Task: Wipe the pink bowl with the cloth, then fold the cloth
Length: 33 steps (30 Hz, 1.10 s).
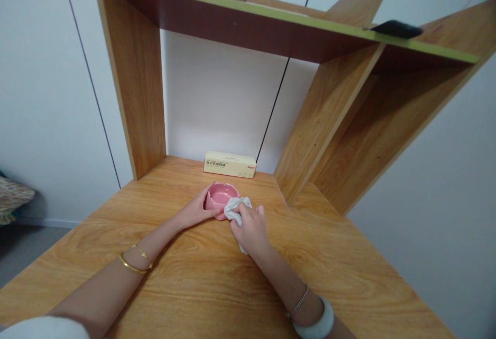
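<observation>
- Left hand (201, 207): curled round bowl (222, 195), gripping it.
- Right hand (251, 226): grasping cloth (234, 207), which touches bowl's rim nearest this hand.
- Box (229, 165): on table (217, 282), beyond both hands.

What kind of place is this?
It's probably a room in someone's home. There's a wooden desk with a shelf above it, and a patterned cloth, maybe bedding, at the left edge.
</observation>
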{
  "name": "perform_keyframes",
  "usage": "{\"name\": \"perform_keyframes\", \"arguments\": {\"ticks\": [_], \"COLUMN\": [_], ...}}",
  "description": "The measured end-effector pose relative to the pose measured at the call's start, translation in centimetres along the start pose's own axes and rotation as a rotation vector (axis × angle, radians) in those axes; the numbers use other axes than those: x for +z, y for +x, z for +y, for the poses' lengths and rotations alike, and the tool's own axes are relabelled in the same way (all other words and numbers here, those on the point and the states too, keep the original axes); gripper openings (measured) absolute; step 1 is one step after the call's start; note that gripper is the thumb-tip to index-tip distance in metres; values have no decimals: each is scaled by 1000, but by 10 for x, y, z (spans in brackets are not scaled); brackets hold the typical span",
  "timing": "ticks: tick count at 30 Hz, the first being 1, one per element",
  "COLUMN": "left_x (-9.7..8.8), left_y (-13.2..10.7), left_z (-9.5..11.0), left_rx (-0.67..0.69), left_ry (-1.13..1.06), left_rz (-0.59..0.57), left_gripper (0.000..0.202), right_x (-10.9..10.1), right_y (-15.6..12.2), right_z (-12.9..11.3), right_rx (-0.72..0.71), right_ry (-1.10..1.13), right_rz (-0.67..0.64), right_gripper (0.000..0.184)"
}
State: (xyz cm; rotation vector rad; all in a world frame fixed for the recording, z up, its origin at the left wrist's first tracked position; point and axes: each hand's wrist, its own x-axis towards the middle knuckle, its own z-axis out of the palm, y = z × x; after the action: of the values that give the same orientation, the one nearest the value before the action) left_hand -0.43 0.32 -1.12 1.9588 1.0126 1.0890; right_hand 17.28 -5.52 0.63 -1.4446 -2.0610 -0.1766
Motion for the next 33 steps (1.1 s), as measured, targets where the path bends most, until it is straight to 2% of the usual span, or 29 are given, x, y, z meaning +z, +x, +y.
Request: {"name": "perform_keyframes", "arguments": {"ticks": [4,9,16,20,23,28,33], "left_x": [1,2,1,0,0,1,0], "left_y": [1,1,1,0,0,0,1], "left_z": [-2,-6,-3,1,3,1,-1], "left_rx": [3,23,21,14,22,7,-3], "left_ry": [-15,-10,-7,29,49,102,105], "left_rz": [-2,6,5,6,-17,19,29], "left_gripper": [83,81,82,82,77,65,56], "right_x": [2,-1,3,0,-3,-2,-3], "right_y": [-1,0,-1,-1,0,-1,0], "right_z": [-3,-2,-3,-3,-4,-9,-6], "right_rx": [-7,12,-14,19,31,-7,34], "right_ry": [-52,25,-63,-11,-25,-108,-51], "right_rz": [-82,53,-80,0,5,-121,-45], "right_gripper": [9,9,11,10,11,13,9]}}
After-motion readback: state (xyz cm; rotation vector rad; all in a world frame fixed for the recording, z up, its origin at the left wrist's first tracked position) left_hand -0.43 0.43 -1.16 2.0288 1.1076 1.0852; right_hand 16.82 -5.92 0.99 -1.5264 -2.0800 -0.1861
